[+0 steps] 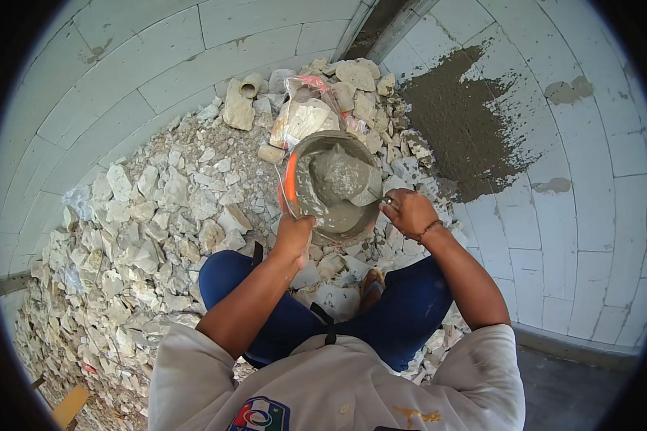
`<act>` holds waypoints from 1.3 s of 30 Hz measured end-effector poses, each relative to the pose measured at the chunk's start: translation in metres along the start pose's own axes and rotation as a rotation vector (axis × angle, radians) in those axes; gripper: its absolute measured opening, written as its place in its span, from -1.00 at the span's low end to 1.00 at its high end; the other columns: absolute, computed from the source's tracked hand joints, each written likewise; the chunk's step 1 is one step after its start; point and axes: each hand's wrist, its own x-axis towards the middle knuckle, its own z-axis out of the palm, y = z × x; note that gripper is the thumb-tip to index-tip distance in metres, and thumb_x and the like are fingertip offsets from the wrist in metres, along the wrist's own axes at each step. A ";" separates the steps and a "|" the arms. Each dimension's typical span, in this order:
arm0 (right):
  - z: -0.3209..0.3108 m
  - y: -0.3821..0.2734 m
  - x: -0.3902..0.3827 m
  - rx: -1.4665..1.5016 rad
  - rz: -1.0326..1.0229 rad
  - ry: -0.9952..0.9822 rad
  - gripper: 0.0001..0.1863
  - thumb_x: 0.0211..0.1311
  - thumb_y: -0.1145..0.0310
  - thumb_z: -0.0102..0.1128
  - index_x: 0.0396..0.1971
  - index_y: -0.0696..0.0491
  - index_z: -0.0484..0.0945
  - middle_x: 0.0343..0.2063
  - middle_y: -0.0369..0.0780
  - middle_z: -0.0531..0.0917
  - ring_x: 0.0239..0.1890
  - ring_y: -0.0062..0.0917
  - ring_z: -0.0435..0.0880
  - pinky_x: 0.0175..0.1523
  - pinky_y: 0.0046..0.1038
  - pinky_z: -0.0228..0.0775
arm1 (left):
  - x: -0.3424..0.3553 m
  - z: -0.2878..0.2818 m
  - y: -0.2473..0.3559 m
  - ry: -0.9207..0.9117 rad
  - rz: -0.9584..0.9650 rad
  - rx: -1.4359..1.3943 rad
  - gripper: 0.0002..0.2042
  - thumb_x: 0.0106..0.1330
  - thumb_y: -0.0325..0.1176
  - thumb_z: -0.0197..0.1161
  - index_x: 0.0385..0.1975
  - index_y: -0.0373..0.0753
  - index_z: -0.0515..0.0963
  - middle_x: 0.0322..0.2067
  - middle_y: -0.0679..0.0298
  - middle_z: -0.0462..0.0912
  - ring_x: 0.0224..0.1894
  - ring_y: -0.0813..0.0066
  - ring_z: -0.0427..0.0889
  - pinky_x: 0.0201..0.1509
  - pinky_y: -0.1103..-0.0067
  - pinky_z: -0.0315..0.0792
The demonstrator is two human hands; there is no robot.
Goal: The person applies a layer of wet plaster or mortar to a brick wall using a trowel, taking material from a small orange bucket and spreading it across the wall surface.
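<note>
My left hand [295,237] clasps the near-left rim of the mortar-smeared bucket [291,179], which is over pale rubble [169,215] before my knees [223,279], while my right hand [411,214] grasps a trowel [367,196], its blade in wet grey mortar [334,176].

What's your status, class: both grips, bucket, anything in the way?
Left grip steadying bucket. Right grip holding trowel. Wet grey mix inside. Rubble around bucket.

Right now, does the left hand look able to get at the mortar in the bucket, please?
Probably yes: the left hand is at the near-left rim of the bucket, whose open top leaves the mortar uncovered.
</note>
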 end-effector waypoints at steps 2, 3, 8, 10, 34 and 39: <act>-0.008 -0.009 -0.001 0.092 -0.060 0.207 -0.68 0.16 0.15 0.11 -0.30 0.12 0.56 -0.37 -0.04 0.61 -0.27 -0.10 0.58 -0.15 -0.20 0.41 | 0.003 -0.009 0.015 0.038 -0.008 -0.035 -0.61 0.09 -0.59 0.01 -0.01 -0.39 0.35 -0.23 0.10 0.51 -0.27 0.20 0.57 -0.31 0.26 0.53; -0.013 -0.014 0.002 0.118 -0.086 0.232 -0.68 0.16 0.15 0.12 -0.31 0.11 0.56 -0.36 -0.05 0.61 -0.26 -0.11 0.58 -0.15 -0.21 0.41 | 0.001 -0.013 0.017 0.074 -0.039 -0.051 -0.61 0.09 -0.59 0.01 -0.01 -0.38 0.35 -0.20 0.08 0.50 -0.25 0.17 0.58 -0.30 0.23 0.54; -0.048 -0.044 0.037 0.173 -0.171 0.346 -0.69 0.16 0.14 0.14 -0.30 0.10 0.57 -0.36 -0.06 0.61 -0.27 -0.11 0.58 -0.16 -0.22 0.41 | 0.015 -0.028 0.028 0.017 0.017 -0.279 -0.60 0.10 -0.61 -0.02 0.02 -0.42 0.32 -0.15 0.01 0.50 -0.16 0.06 0.59 -0.17 0.15 0.58; -0.060 -0.053 0.044 0.188 -0.188 0.360 -0.68 0.16 0.14 0.14 -0.29 0.11 0.57 -0.35 -0.07 0.61 -0.27 -0.12 0.58 -0.16 -0.23 0.41 | 0.019 -0.031 0.030 0.068 -0.012 -0.281 -0.57 0.10 -0.61 -0.02 0.05 -0.42 0.29 -0.13 0.02 0.49 -0.15 0.06 0.59 -0.16 0.16 0.57; -0.165 0.320 0.307 1.060 0.114 0.572 -0.69 0.30 0.11 0.00 -0.34 0.08 0.52 -0.50 -0.31 0.57 -0.57 -0.65 0.50 -0.43 -0.61 0.41 | 0.068 0.014 -0.030 0.434 -0.011 -0.377 -0.60 0.09 -0.55 -0.09 0.00 -0.34 0.32 -0.15 0.09 0.47 -0.18 0.11 0.56 -0.19 0.17 0.52; -0.132 0.188 0.201 0.219 -0.355 0.076 -0.70 0.23 0.15 0.07 -0.27 0.09 0.54 -0.40 -0.18 0.60 -0.39 -0.42 0.61 -0.28 -0.35 0.47 | 0.083 0.025 -0.027 0.366 0.010 -0.289 -0.61 0.08 -0.53 -0.08 -0.02 -0.40 0.33 -0.18 0.09 0.50 -0.12 0.13 0.54 -0.08 0.24 0.47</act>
